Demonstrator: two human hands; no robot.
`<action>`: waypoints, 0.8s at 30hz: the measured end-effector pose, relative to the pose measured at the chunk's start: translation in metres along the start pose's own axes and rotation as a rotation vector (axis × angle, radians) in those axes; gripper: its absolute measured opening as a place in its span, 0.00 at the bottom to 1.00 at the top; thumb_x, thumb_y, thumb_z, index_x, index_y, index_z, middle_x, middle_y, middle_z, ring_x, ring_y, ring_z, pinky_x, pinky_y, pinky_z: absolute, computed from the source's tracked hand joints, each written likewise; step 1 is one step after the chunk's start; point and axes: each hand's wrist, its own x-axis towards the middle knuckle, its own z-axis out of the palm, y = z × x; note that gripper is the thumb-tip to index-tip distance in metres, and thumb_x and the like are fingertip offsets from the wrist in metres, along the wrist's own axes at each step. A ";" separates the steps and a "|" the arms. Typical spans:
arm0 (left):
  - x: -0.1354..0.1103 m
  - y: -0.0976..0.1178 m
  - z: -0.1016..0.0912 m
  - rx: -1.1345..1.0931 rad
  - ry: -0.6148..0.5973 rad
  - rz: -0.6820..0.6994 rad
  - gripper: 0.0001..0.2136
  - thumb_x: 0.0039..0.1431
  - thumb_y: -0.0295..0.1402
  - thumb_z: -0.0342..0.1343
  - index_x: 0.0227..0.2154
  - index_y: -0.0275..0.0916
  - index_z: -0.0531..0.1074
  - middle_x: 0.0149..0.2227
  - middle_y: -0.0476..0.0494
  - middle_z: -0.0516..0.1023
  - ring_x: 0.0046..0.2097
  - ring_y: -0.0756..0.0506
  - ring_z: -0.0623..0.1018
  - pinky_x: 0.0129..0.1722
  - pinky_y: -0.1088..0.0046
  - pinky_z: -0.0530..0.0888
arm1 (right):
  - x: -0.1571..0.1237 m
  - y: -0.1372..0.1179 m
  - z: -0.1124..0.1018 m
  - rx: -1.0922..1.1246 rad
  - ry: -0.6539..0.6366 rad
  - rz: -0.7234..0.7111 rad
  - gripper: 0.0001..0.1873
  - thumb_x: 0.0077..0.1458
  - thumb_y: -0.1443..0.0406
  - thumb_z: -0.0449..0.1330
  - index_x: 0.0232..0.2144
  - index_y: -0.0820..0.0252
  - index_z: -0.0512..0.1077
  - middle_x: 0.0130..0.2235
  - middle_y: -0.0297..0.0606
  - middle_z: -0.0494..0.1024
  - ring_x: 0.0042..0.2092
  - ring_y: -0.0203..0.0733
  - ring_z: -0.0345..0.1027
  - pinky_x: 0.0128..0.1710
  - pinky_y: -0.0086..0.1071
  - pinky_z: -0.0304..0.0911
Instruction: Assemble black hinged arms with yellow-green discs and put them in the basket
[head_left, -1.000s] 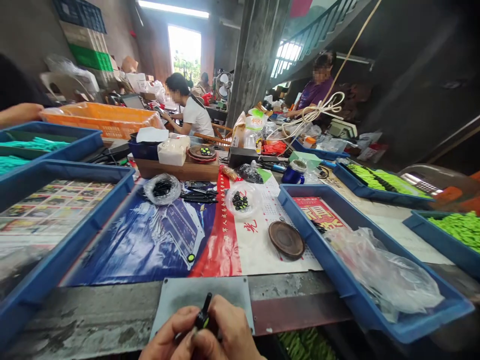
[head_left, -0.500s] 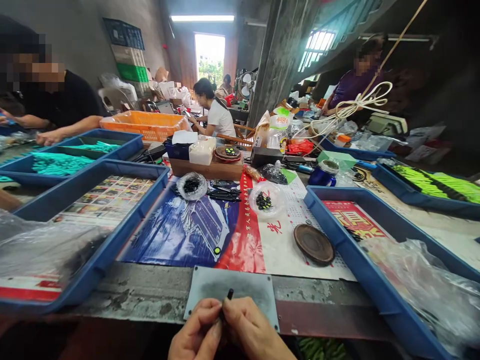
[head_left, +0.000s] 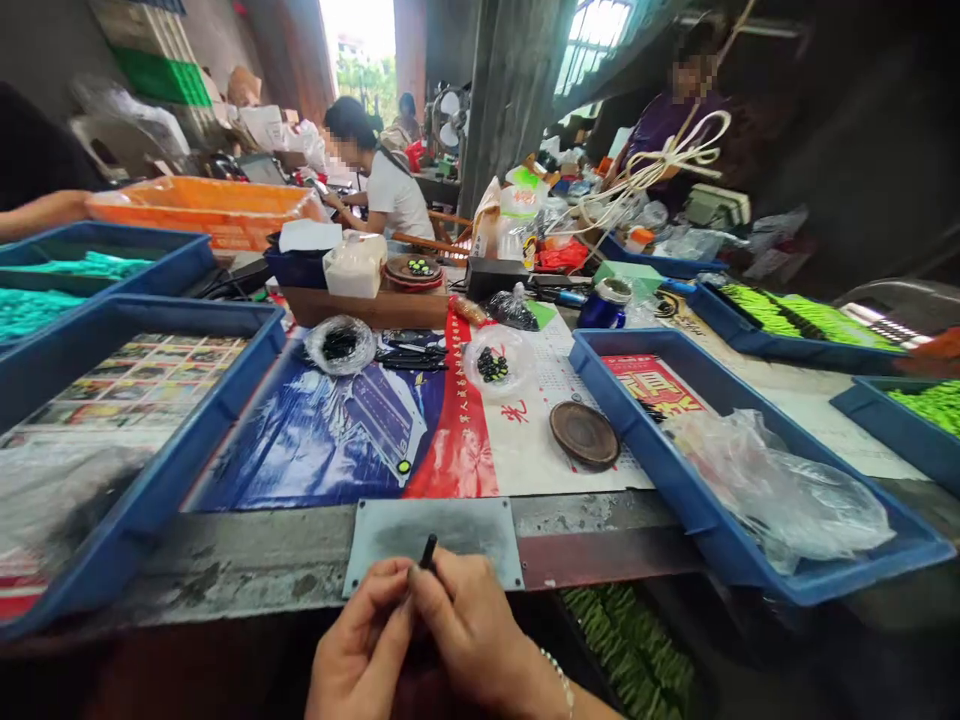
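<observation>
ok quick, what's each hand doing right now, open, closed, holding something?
Left hand: closed, holding a small black stick, only its upper end showing.
Right hand: closed, holding the same stick.

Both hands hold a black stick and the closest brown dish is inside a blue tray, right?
No: the head view shows the brown dish on white paper beside the blue tray. The left hand and right hand do hold the black stick.
</observation>
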 end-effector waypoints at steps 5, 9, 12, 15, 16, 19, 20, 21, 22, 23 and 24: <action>-0.006 -0.004 -0.003 0.017 -0.072 0.065 0.07 0.55 0.35 0.67 0.36 0.42 0.82 0.47 0.43 0.77 0.48 0.43 0.79 0.47 0.77 0.77 | -0.004 0.000 0.000 0.063 -0.002 -0.019 0.33 0.68 0.45 0.41 0.27 0.63 0.68 0.27 0.38 0.70 0.28 0.37 0.61 0.28 0.30 0.52; -0.007 -0.001 0.001 -0.025 -0.048 0.053 0.07 0.56 0.34 0.66 0.38 0.41 0.81 0.42 0.43 0.79 0.41 0.46 0.79 0.42 0.77 0.77 | 0.001 -0.001 -0.006 0.325 -0.163 0.117 0.34 0.71 0.48 0.37 0.23 0.61 0.65 0.23 0.35 0.68 0.25 0.34 0.59 0.26 0.29 0.51; -0.003 0.008 0.004 -0.169 0.039 0.023 0.10 0.54 0.35 0.68 0.38 0.39 0.80 0.34 0.44 0.80 0.34 0.49 0.78 0.36 0.78 0.77 | -0.001 -0.003 -0.006 0.392 -0.238 0.060 0.31 0.72 0.50 0.39 0.27 0.61 0.68 0.26 0.35 0.70 0.28 0.35 0.61 0.29 0.28 0.54; 0.000 0.015 0.007 -0.309 0.154 -0.043 0.13 0.50 0.36 0.70 0.38 0.39 0.79 0.33 0.45 0.80 0.34 0.50 0.79 0.38 0.78 0.77 | -0.010 -0.005 0.003 0.241 -0.237 0.014 0.19 0.68 0.55 0.50 0.30 0.61 0.67 0.31 0.35 0.72 0.32 0.37 0.63 0.32 0.30 0.54; 0.001 0.017 0.007 -0.336 0.168 -0.069 0.13 0.50 0.36 0.71 0.39 0.40 0.78 0.34 0.45 0.81 0.35 0.50 0.79 0.39 0.78 0.77 | -0.013 -0.005 0.008 0.226 -0.247 0.011 0.16 0.67 0.57 0.52 0.30 0.60 0.66 0.32 0.35 0.73 0.32 0.37 0.63 0.33 0.30 0.55; 0.002 0.018 0.007 -0.341 0.144 -0.085 0.12 0.52 0.37 0.69 0.39 0.42 0.79 0.37 0.46 0.81 0.37 0.49 0.80 0.41 0.76 0.77 | -0.018 -0.006 0.015 0.241 -0.241 -0.001 0.13 0.66 0.62 0.53 0.29 0.60 0.66 0.31 0.35 0.72 0.31 0.37 0.62 0.32 0.30 0.54; 0.002 0.018 0.005 -0.300 0.112 -0.092 0.12 0.52 0.37 0.69 0.39 0.42 0.79 0.36 0.45 0.81 0.37 0.48 0.80 0.40 0.75 0.76 | -0.018 -0.006 0.015 0.251 -0.235 0.001 0.14 0.66 0.62 0.53 0.28 0.60 0.65 0.29 0.34 0.72 0.30 0.36 0.62 0.31 0.30 0.53; 0.003 0.018 0.002 -0.236 0.069 -0.107 0.13 0.52 0.37 0.69 0.40 0.41 0.79 0.35 0.45 0.81 0.38 0.47 0.80 0.40 0.75 0.76 | -0.017 -0.005 0.014 0.264 -0.240 0.002 0.15 0.66 0.62 0.53 0.27 0.60 0.65 0.28 0.33 0.71 0.29 0.36 0.61 0.30 0.30 0.52; 0.004 0.020 -0.001 -0.155 0.022 -0.125 0.14 0.52 0.38 0.69 0.41 0.40 0.80 0.35 0.44 0.81 0.39 0.46 0.80 0.40 0.75 0.76 | -0.016 -0.005 0.012 0.280 -0.252 0.006 0.15 0.67 0.61 0.53 0.27 0.61 0.65 0.27 0.33 0.70 0.29 0.35 0.60 0.30 0.29 0.52; 0.005 0.021 -0.005 -0.073 -0.027 -0.145 0.15 0.51 0.38 0.70 0.42 0.39 0.80 0.34 0.43 0.81 0.39 0.45 0.79 0.41 0.75 0.75 | -0.015 -0.005 0.010 0.302 -0.266 0.013 0.16 0.67 0.61 0.54 0.27 0.61 0.66 0.28 0.32 0.71 0.29 0.35 0.61 0.30 0.29 0.52; 0.007 0.023 -0.009 -0.004 -0.074 -0.166 0.17 0.51 0.38 0.70 0.43 0.38 0.81 0.34 0.43 0.81 0.39 0.45 0.79 0.43 0.74 0.75 | -0.015 -0.004 0.009 0.324 -0.279 0.023 0.16 0.67 0.60 0.54 0.28 0.61 0.68 0.28 0.33 0.71 0.30 0.35 0.62 0.31 0.29 0.53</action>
